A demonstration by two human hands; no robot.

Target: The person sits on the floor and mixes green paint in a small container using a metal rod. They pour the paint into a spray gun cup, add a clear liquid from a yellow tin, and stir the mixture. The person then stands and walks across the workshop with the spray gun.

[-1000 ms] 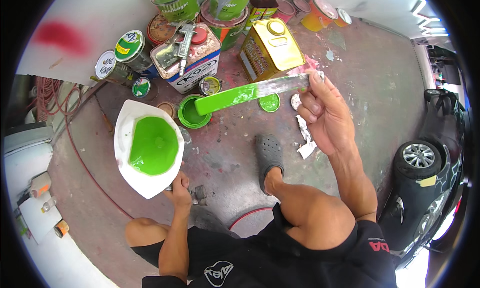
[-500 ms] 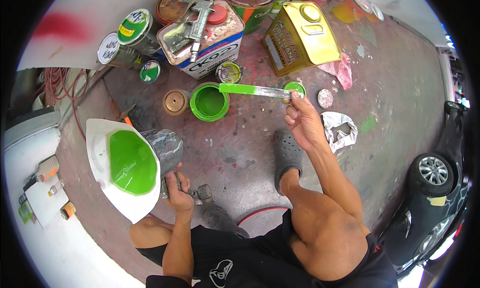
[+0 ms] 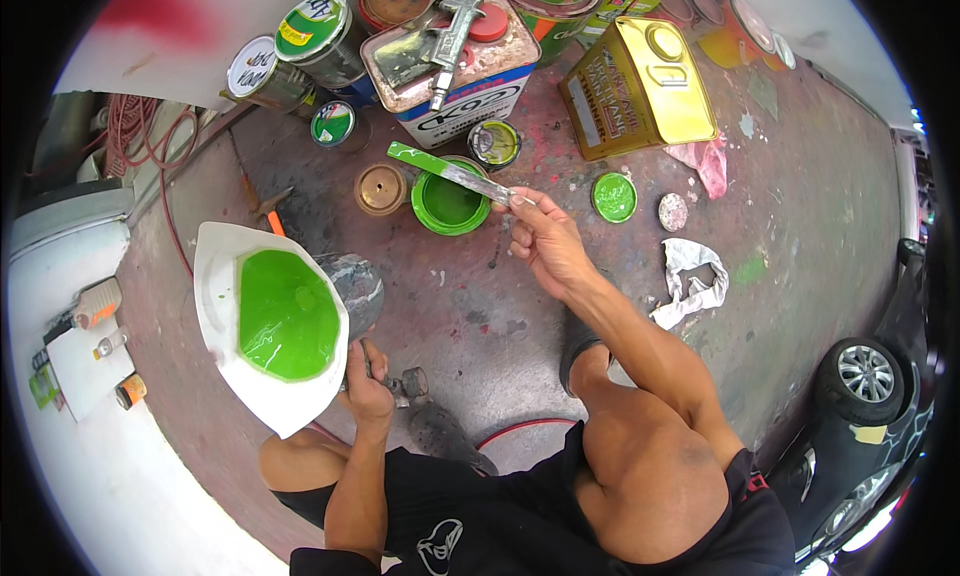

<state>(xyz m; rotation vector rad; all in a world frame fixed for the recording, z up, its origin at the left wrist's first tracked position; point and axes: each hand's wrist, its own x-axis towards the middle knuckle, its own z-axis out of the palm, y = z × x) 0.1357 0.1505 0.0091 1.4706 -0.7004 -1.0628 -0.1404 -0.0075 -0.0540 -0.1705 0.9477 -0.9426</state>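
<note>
In the head view, the person's right hand (image 3: 545, 241) has thumb and fingertips pinched together on the bare end of a flat stirring stick (image 3: 445, 169). The stick is out ahead of the hand, its long axis running up and to the left, across the mouth of an open can (image 3: 427, 219). That can lies just left of the fingertips, far nearer this hand than the other; the coated tip reaches past its far rim. I can't tell how high the stick hangs over it.

The left hand (image 3: 368, 386), lower and further left, has its fingers curled round the handle of what looks like a spray gun (image 3: 358, 294), its rounded grey body smeared and dull. A stiff white paper cone (image 3: 222, 286) with pointed corners sits against it, holding a glossy pool of green paint (image 3: 288, 321).

The stick is slick green toward its tip, scuffed and greyish by the fingers. The can is round, its rim thickly wet with green. About it are a coppery round tin (image 3: 381, 190), a green-smeared disc (image 3: 614, 198), a boxy, shiny gold can (image 3: 640, 91) and a crumpled white cloth (image 3: 703, 296), all on a stained, speckled floor (image 3: 490, 296).
</note>
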